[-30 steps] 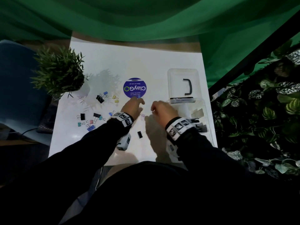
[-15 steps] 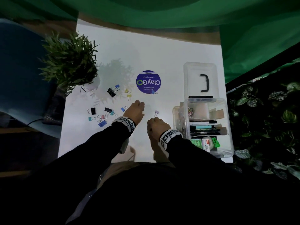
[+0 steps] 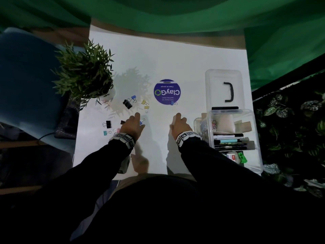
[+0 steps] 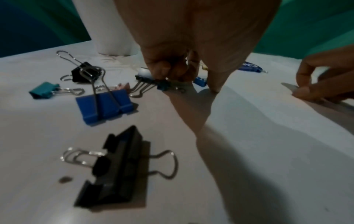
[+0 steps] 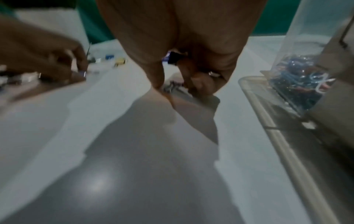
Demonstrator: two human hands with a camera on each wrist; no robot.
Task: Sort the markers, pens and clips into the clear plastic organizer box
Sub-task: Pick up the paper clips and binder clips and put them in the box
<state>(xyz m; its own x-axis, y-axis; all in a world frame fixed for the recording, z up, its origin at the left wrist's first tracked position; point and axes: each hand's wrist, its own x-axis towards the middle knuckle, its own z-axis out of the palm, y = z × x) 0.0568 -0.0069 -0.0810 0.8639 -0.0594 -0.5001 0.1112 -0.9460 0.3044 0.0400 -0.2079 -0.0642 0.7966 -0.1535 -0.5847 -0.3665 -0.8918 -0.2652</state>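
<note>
Small coloured binder clips (image 3: 130, 103) lie scattered on the white table (image 3: 175, 59), left of the clear plastic organizer box (image 3: 256, 138), which stands at the table's right edge with its lid (image 3: 223, 88) behind it. The left hand (image 3: 131, 125) pinches a dark clip (image 4: 153, 81) with curled fingers (image 4: 162, 68). The right hand (image 3: 180, 125), just beside the box, curls around small clips (image 5: 172, 58); the blur hides its exact grip.

clips (image 3: 127, 104) left, organizer box (image 3: 234, 138) right
</note>
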